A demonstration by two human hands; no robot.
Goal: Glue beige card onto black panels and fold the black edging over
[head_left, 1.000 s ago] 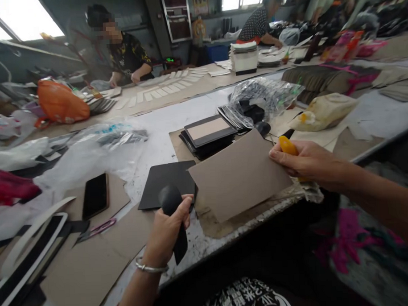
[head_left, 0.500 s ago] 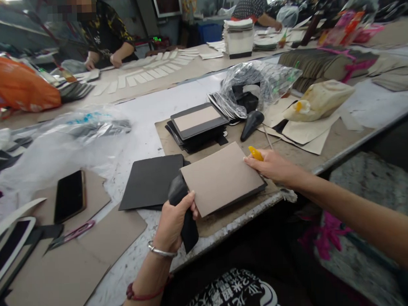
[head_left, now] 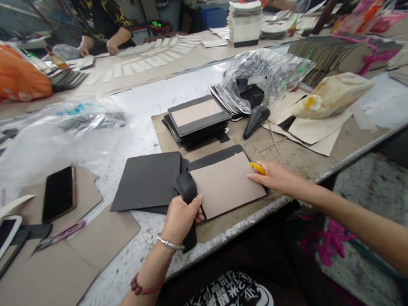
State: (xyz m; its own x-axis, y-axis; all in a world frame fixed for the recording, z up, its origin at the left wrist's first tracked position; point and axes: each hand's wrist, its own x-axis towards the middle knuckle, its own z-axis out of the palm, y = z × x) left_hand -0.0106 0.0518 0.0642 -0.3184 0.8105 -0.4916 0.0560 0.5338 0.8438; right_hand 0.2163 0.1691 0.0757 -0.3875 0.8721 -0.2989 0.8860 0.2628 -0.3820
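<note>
A beige rectangular board [head_left: 228, 188] lies over a black sheet [head_left: 220, 157], whose upper edge shows beyond it. My left hand [head_left: 184, 216] is closed around a bent black strap-like piece [head_left: 187, 187], its thumb at the board's lower left edge. On the opposite side, my right hand [head_left: 273, 177] pinches the board's right edge and keeps a small yellow tool [head_left: 257, 168] between the fingers; the tool's working end cannot be made out. Black panels [head_left: 148, 179] lie just left of the board. Behind it is a stack of black panels [head_left: 198, 117], the top one bearing a beige strip.
A phone [head_left: 59, 193] and pink-handled snips [head_left: 61, 236] lie at left. A black teardrop-shaped object [head_left: 256, 121], a clear plastic bag [head_left: 271, 74] and a yellowed container [head_left: 336, 95] sit behind. Across the table a co-worker [head_left: 102, 27] handles pale pieces.
The beige board has shifted down relative to the black sheet, so the sheet's upper band now shows. Both hands stay at the board's sides. The camera view has tilted slightly down.
</note>
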